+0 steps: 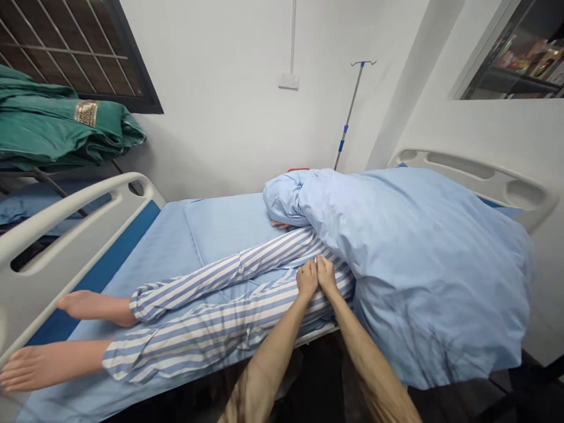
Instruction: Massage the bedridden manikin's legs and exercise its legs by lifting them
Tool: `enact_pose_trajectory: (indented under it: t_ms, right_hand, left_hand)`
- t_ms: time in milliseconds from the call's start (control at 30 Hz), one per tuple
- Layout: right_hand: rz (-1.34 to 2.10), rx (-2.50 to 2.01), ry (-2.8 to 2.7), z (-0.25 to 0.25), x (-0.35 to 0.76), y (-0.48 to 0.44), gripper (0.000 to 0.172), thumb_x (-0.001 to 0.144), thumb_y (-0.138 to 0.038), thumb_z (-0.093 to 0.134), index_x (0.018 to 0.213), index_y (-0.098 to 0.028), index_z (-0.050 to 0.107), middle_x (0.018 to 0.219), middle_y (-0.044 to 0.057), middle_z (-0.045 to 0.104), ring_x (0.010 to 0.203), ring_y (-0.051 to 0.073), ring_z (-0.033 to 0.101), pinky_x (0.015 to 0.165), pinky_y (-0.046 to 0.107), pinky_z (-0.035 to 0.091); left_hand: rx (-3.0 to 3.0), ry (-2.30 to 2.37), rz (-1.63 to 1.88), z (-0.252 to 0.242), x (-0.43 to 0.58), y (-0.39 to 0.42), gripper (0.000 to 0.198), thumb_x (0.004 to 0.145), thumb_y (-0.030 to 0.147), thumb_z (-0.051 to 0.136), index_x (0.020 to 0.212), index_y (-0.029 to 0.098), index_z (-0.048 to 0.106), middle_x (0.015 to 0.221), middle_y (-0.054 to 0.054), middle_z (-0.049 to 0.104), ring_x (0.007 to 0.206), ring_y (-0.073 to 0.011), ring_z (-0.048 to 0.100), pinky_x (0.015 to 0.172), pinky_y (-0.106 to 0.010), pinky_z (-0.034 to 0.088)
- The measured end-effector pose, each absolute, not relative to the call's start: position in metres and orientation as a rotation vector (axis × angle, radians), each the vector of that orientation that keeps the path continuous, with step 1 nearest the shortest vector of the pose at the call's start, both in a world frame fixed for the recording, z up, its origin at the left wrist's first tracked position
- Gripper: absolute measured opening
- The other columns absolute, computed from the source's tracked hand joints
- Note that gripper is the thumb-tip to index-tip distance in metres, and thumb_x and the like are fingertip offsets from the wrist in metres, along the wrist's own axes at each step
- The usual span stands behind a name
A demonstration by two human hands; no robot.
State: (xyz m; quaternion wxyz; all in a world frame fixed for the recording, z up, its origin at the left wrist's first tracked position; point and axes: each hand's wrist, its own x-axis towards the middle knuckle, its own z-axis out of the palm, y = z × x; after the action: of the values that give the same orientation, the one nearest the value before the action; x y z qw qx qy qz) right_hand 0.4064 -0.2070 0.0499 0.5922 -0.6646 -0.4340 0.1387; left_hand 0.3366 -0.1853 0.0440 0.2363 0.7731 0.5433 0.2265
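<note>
At the side of a hospital bed, the person's bare left hand [307, 279] and bare right hand [326, 274] lie side by side, touching each other, on the upper leg of a lying figure in blue-and-white striped pyjama trousers [207, 317]. Both hands are narrow, their fingers closed together and pointing away from the person; whether they pinch the cloth cannot be told. Just beside them is the edge of a crumpled light-blue quilt [423, 264], which covers the figure's upper body. The figure's pale bare feet [92, 308] lie toward a curved white plastic side rail [57, 235], on a pale blue bed sheet [220, 229]. Beyond the bed, a slender metal IV pole [350, 111] with blue fittings stands by a white wall, right of a square white wall socket [288, 81]. Folded green cloth [57, 120] lies at far left, under a barred window.
</note>
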Motion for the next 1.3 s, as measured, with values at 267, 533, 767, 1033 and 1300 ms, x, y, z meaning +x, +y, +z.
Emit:
enact_pose_trajectory:
  t_ms: [267,533,767,1033,1300]
  right_hand:
    - [0.226,-1.451,-1.156,0.11,0.43,-0.213,0.051,0.094,-0.059,0.039,0.057,-0.024,0.036,0.051,-0.005,0.035,0.053,0.011,0.032,0.055,0.028,0.028]
    - [0.252,-1.602,-1.057,0.028,0.436,-0.214,0.051,0.09,-0.061,0.04,0.055,-0.024,0.038,0.049,-0.003,0.04,0.053,0.013,0.034,0.055,0.029,0.028]
    - [0.221,-1.61,-1.065,0.033,0.439,-0.209,0.045,0.091,-0.053,0.037,0.057,-0.024,0.038,0.053,-0.001,0.044,0.057,0.014,0.036,0.06,0.032,0.03]
    - [0.309,-1.556,-0.968,0.04,0.436,-0.21,0.042,0.09,-0.048,0.041,0.055,-0.023,0.038,0.051,0.001,0.048,0.057,0.015,0.038,0.059,0.031,0.032]
    - [0.36,-1.537,-0.872,0.039,0.442,-0.211,0.047,0.087,-0.057,0.042,0.055,-0.023,0.041,0.052,0.001,0.048,0.058,0.015,0.04,0.059,0.03,0.037]
  left_hand:
    - [1.955,1.4,0.714,0.046,0.335,-0.188,0.04,0.104,0.026,0.036,0.083,0.02,0.07,0.088,-0.009,0.075,0.083,-0.0192,0.065,0.073,-0.029,0.032]
    - [1.991,1.388,0.728,0.037,0.338,-0.188,0.038,0.102,0.026,0.04,0.078,0.021,0.068,0.084,-0.007,0.074,0.08,-0.018,0.064,0.07,-0.029,0.031]
    - [1.929,1.387,0.707,0.046,0.337,-0.19,0.035,0.1,0.025,0.041,0.071,0.02,0.061,0.078,-0.005,0.069,0.077,-0.0167,0.059,0.071,-0.028,0.031]
    - [1.607,1.084,1.082,0.078,0.349,-0.192,0.041,0.094,0.025,0.038,0.053,0.021,0.033,0.052,0.003,0.041,0.057,-0.0118,0.042,0.062,-0.024,0.033]
    - [1.722,1.243,0.95,0.058,0.373,-0.193,0.039,0.098,0.025,0.04,0.06,0.02,0.046,0.061,-0.001,0.056,0.063,-0.013,0.048,0.065,-0.026,0.032]
